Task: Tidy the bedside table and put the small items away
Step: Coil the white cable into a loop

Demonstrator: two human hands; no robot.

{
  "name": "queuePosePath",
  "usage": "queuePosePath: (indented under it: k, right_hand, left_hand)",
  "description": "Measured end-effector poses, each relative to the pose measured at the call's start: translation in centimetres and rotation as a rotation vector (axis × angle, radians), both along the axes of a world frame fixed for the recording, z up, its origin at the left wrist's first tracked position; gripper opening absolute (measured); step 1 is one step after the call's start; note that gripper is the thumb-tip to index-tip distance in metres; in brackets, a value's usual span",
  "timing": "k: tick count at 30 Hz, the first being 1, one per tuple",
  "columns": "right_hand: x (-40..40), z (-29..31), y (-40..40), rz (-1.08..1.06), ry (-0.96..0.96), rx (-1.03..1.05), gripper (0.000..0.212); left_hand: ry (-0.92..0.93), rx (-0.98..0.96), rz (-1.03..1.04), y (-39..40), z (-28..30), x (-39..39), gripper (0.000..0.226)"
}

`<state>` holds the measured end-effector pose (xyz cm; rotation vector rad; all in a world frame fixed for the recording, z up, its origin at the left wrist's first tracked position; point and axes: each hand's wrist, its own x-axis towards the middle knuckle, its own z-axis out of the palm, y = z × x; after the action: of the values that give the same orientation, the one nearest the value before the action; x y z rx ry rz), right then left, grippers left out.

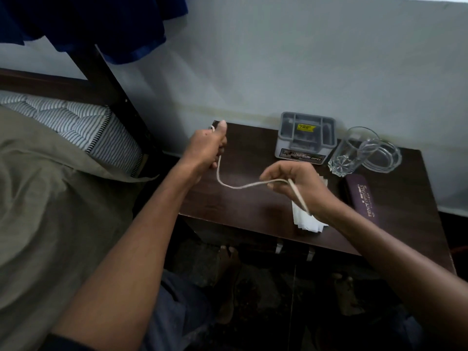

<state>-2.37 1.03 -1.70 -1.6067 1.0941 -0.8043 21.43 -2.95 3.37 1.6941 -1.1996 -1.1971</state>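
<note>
We are holding a white cable (229, 184) with both hands, up over the dark bedside table (253, 206). Our left hand (206, 148) is curling its fingers around one end, with the thumb pointing up and a little loop poking out on top. Our right hand (296, 187) is pinching the other part, and the cable is hanging in a soft dip between the two hands — not touching the table, as far as we can tell. It looks like we are winding the cable up so it can be put away. Next we are probably needing to bring the loose part over to the left hand and make another loop, keeping it neat and not tangled. A grey organizer box (306, 138) with little sections is sitting at the back, a drinking glass (350, 153) and a glass ashtray (382, 155) are waiting beside it, and a purple glasses case (361, 197) is lying near our right wrist. Some white papers (307, 221) are peeking out under that hand.
</note>
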Motion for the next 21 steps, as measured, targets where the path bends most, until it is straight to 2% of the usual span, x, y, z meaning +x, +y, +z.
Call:
queuePosePath:
  k: [2, 5, 7, 8, 9, 11, 13, 14, 15, 17, 19, 20, 21]
  right_hand:
    - [0.6, 0.2, 0.5, 0.116, 0.134, -0.029, 0.032]
    - [0.9, 0.9, 1.2, 0.374, 0.199, -0.001, 0.046]
    - [0.8, 1.0, 1.3, 0.508, 0.236, 0.019, 0.055]
    - [0.8, 0.8, 1.3, 0.497, 0.234, 0.004, 0.053]
    - [1.1, 0.6, 1.2, 0.41, 0.208, -0.038, 0.044]
    - [1.6, 0.1, 1.0, 0.05, 0.145, -0.197, 0.028]
    - [1.8, -0.4, 0.7, -0.292, 0.176, -0.336, 0.044]
    - [1.9, -0.5, 0.5, -0.35, 0.182, -0.363, 0.053]
    - [2.1, -0.6, 0.5, -0.33, 0.172, -0.359, 0.059]
    - [2.4, -0.7, 0.7, -0.142, 0.06, -0.269, 0.045]
    - [3.1, -0.7, 1.5, 0.006, -0.126, -0.046, 0.02]
    - [3.2, -0.7, 1.7, 0.031, -0.187, 0.063, 0.015]
    - [3.3, -0.6, 2.0, 0.038, -0.187, 0.144, 0.022]
  left_hand:
    - [0.232, 0.028, 0.067, -0.4, 0.4, 0.2, 0.054]
    - [0.631, 0.251, -0.048, -0.7, 1.1, 0.6, 0.051]
    - [0.693, 0.405, -0.21, -0.4, 1.1, 0.6, 0.052]
    - [0.675, 0.466, -0.283, -0.2, 1.1, 0.4, 0.055]
    - [0.654, 0.523, -0.346, -0.1, 1.0, 0.1, 0.058]
    - [0.658, 0.632, -0.455, 0.1, 1.1, -0.5, 0.061]
    - [0.731, 0.711, -0.567, 0.4, 1.3, -0.8, 0.058]
    - [0.784, 0.736, -0.629, 0.5, 1.4, -1.0, 0.056]
    - [0.839, 0.748, -0.682, 0.6, 1.5, -1.3, 0.056]
    - [0.953, 0.718, -0.71, 1.1, 1.6, -2.3, 0.056]
    - [1.051, 0.595, -0.599, 1.5, 1.5, -3.9, 0.052]
    - [1.09, 0.505, -0.501, 1.7, 1.4, -4.7, 0.048]
    - [1.131, 0.41, -0.388, 1.8, 1.2, -5.5, 0.045]
